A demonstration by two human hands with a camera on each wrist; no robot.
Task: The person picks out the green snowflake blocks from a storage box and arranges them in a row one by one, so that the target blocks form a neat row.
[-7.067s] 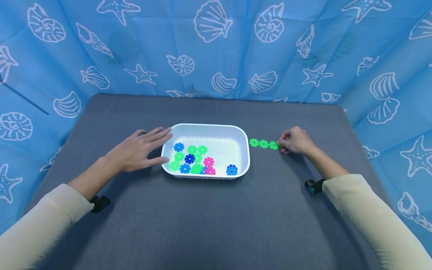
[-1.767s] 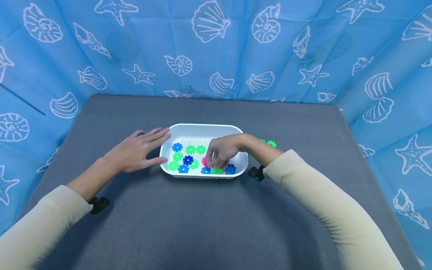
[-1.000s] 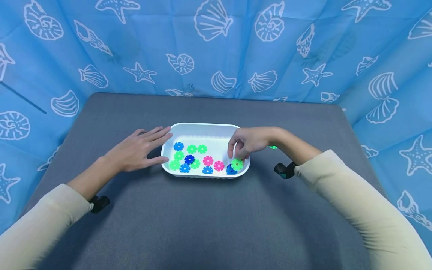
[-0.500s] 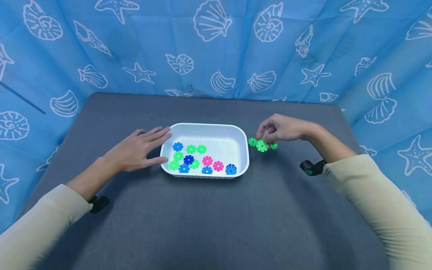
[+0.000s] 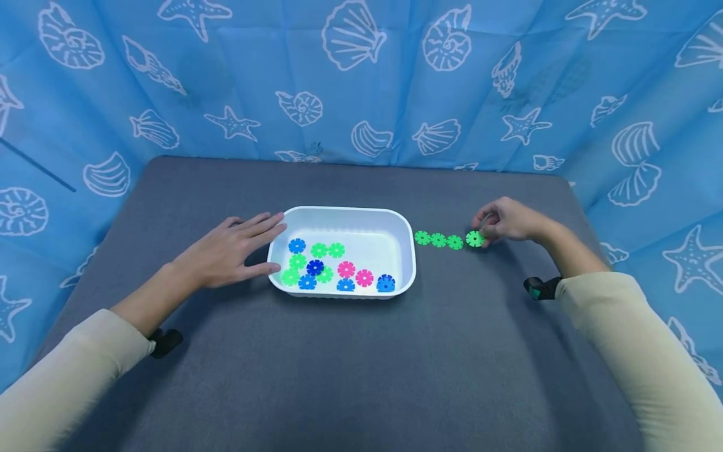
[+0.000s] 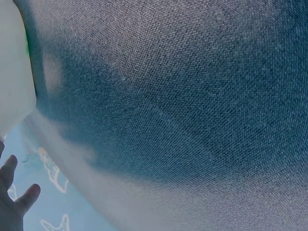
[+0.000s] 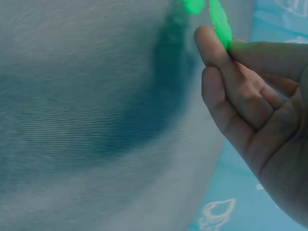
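Note:
My right hand [image 5: 511, 221] pinches a green notched plastic disc [image 5: 474, 238] between thumb and fingers, at the right end of a row of three green discs [image 5: 438, 240] on the table. In the right wrist view this disc [image 7: 220, 21] stands edge-on between the fingertips, with the row's nearest disc just left of it. Fingers spread and straight, my left hand [image 5: 226, 254] rests at the left rim of a white tray [image 5: 373, 248]. Green, pink [image 5: 346, 269], light blue and dark blue discs [image 5: 315, 267] lie in the tray, mostly toward its left and front.
The grey cloth-covered table [image 5: 361, 370] extends on all sides of the tray. A blue curtain [image 5: 361, 81] with white shell prints hangs behind and beside it. Dark devices are worn at the left wrist [image 5: 166, 343] and right wrist [image 5: 542, 288].
My right hand has reached into the tray, picked out a green disc and carried it right, past the row. Pink and blue discs in the tray have shifted. The left hand stays at the rim.

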